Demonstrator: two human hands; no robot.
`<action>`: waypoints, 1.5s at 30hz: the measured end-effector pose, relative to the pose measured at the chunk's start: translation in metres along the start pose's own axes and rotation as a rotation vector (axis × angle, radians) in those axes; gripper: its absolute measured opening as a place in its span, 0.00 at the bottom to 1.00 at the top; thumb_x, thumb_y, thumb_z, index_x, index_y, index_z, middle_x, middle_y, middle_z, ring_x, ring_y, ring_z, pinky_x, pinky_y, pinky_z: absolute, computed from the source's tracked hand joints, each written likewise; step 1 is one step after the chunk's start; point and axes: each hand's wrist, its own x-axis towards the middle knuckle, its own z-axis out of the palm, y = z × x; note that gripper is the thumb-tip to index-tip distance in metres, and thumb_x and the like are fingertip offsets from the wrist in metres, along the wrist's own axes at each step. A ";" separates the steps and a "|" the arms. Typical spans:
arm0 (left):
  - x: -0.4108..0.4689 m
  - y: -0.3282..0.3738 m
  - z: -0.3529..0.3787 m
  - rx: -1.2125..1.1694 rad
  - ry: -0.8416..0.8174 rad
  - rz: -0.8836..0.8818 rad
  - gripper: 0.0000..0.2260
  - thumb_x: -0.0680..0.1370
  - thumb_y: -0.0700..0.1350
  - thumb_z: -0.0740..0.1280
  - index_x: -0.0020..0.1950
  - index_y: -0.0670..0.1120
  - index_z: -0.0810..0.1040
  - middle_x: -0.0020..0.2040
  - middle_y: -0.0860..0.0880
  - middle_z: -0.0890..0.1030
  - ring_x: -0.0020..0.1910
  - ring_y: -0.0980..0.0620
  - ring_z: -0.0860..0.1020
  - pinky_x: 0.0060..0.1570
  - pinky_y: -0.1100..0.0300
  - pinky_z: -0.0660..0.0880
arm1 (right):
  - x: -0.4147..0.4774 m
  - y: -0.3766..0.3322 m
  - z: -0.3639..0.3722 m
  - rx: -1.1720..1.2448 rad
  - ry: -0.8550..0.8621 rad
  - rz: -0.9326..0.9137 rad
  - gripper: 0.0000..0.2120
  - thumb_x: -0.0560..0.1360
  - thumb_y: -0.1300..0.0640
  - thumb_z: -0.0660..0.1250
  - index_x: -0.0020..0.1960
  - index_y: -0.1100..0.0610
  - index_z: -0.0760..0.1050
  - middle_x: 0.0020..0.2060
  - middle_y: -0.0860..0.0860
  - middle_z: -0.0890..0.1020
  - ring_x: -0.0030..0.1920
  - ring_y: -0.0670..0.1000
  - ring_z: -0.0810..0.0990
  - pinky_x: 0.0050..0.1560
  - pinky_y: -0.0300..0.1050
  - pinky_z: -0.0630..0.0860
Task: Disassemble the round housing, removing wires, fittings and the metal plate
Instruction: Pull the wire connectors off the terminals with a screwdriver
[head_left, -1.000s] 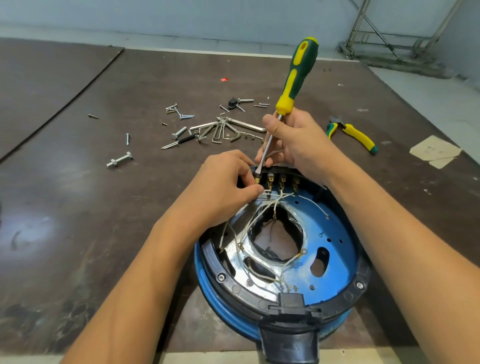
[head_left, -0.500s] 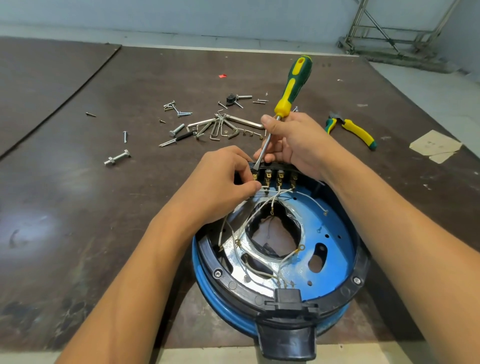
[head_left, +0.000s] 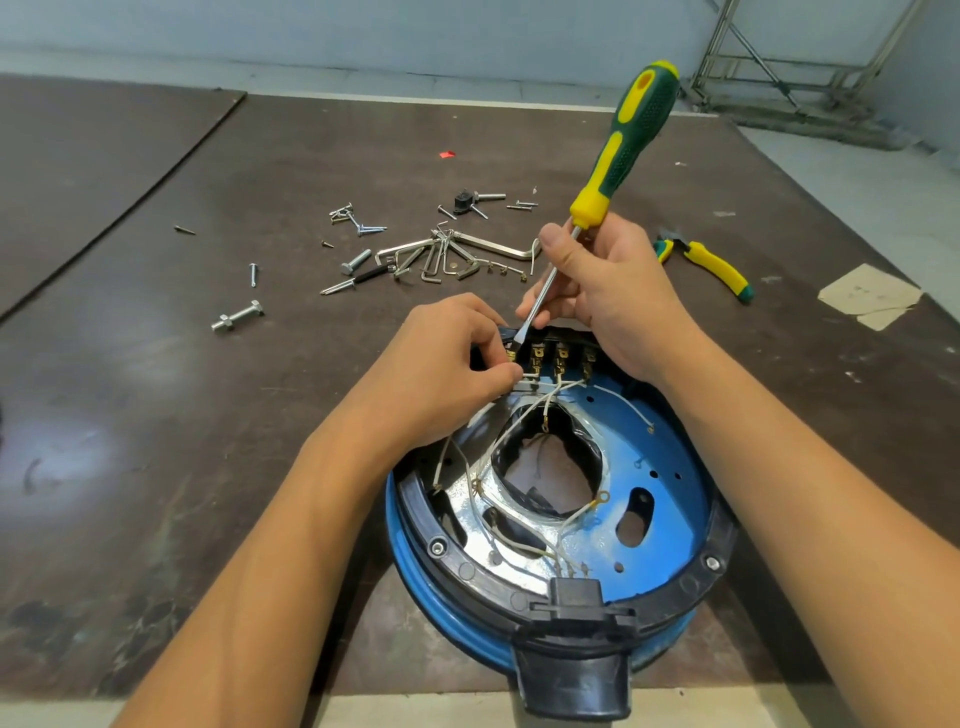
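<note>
On brown table (head_left: 156, 415), blue round housing (head_left: 670, 467), white wires (head_left: 524, 410) exposed.

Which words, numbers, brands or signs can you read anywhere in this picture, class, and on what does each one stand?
No text can be read.
The screwdriver handle shows only green and yellow, no lettering.
The pliers, the round housing and the paper scrap show no print or marks.
</note>
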 end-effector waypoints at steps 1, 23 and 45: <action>0.000 0.000 0.000 -0.001 0.000 0.001 0.10 0.76 0.46 0.74 0.34 0.48 0.82 0.56 0.55 0.79 0.51 0.60 0.77 0.45 0.77 0.66 | 0.000 0.000 -0.001 -0.007 -0.002 -0.005 0.09 0.85 0.60 0.62 0.47 0.56 0.66 0.31 0.49 0.78 0.33 0.57 0.85 0.31 0.44 0.79; 0.003 -0.003 0.003 0.014 0.007 0.021 0.10 0.75 0.45 0.74 0.34 0.46 0.81 0.55 0.54 0.79 0.43 0.63 0.77 0.37 0.75 0.66 | 0.010 -0.006 0.001 0.010 0.012 0.247 0.09 0.85 0.59 0.63 0.47 0.57 0.67 0.25 0.51 0.79 0.31 0.56 0.85 0.28 0.40 0.77; -0.006 -0.005 -0.032 -0.478 0.174 -0.053 0.09 0.78 0.46 0.73 0.42 0.41 0.83 0.36 0.47 0.84 0.35 0.50 0.81 0.41 0.59 0.78 | -0.042 -0.032 -0.026 0.076 0.225 0.067 0.10 0.77 0.49 0.70 0.45 0.54 0.73 0.34 0.52 0.85 0.34 0.51 0.85 0.31 0.40 0.78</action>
